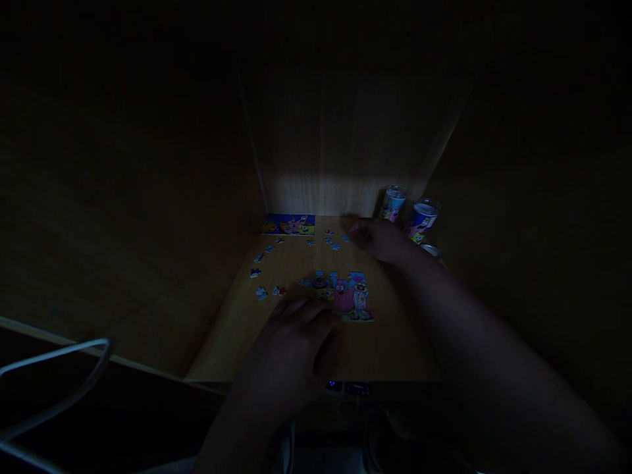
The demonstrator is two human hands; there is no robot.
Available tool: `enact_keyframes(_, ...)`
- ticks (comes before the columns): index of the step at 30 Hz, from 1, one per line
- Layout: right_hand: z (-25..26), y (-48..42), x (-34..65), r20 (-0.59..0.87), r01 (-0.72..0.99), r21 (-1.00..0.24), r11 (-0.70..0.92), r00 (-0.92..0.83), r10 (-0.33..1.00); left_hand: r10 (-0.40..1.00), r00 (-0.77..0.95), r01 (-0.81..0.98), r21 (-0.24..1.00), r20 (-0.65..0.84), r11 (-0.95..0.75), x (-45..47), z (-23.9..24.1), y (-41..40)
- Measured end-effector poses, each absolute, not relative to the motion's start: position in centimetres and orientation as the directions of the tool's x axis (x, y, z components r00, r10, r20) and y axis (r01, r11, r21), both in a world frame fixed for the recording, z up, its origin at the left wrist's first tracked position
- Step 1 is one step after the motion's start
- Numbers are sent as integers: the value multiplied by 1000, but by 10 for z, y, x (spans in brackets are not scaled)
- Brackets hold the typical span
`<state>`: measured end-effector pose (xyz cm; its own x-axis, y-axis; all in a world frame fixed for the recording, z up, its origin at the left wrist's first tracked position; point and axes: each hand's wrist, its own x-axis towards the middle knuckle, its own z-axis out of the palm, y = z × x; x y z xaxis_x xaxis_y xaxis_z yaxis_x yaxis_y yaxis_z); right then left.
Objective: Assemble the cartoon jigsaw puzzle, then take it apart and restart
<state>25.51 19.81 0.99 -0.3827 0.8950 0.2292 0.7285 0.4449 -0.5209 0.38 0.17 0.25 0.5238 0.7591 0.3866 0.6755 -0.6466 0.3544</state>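
Jigsaw puzzle, a partly joined, flat multicoloured sheet (348,299): on the table near its front edge, beside the left fingers; its upper edge shows open notches.
Left hand (299,332): palm down, fingers slightly bent and reaching over the puzzle's lower left part; their tips are too dark to tell whether they press or pinch anything.
Right hand (379,238): beyond the puzzle, fingers curled inward near the small blue-toned loose pieces (261,293); cannot tell whether a piece is between them.
Handling: the pieces look like thin card, so probably very light, fairly stiff, somewhat slick on the printed face, with tabs that could crease.
Where to hold: a single piece by opposite edges; the joined sheet is best kept flat, since lifting one corner could part it.
Table, light brown wood-grained (224,352): loose pieces lie in a rough arc left of and behind the puzzle.
Blue rectangular picture strip (291,224): against the back panel, with yellow and pink cartoon figures.
Clear-topped printed cylinders (394,204) (422,220): two, standing at the right rear.
Labels: artwork resembles SpongeBob SquarePants; no lettering can be read.
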Motion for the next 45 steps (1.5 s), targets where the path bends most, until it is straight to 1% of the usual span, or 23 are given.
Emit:
enact_keyframes(4, 2, 201, 254, 244, 713, -479, 512, -452, 858, 761, 525, 682, 347, 381, -644, 4, 3, 1)
enact_keyframes(9, -2, 201, 240, 232, 663, -461, 590, -552, 801, 772, 516, 692, 350, 371, -631, 4, 5, 0)
enact_keyframes(16, 9, 200, 244, 138, 701, -456, 547, -552, 822, 764, 514, 689, 343, 390, -639, 3, 0, 2)
enact_keyframes(21, 14, 195, 242, 119, 693, -480, 539, -557, 822, 761, 520, 688, 338, 389, -642, 2, -2, 3)
enact_keyframes(25, 11, 196, 239, 103, 685, -517, 513, -545, 832, 764, 522, 691, 337, 378, -639, 3, 0, 2)
enact_keyframes(30, 13, 191, 232, 60, 624, -622, 472, -563, 824, 757, 518, 687, 334, 397, -645, 3, 0, 2)
enact_keyframes(36, 22, 178, 218, -54, 524, -732, 436, -682, 730, 760, 523, 686, 338, 385, -644, 3, 1, 1)
enact_keyframes(39, 24, 174, 215, -86, 509, -751, 420, -706, 703, 766, 524, 687, 348, 373, -638, 3, 1, 1)
enact_keyframes(45, 24, 172, 216, -100, 517, -754, 404, -699, 708, 778, 520, 693, 359, 353, -625, 3, 1, 1)
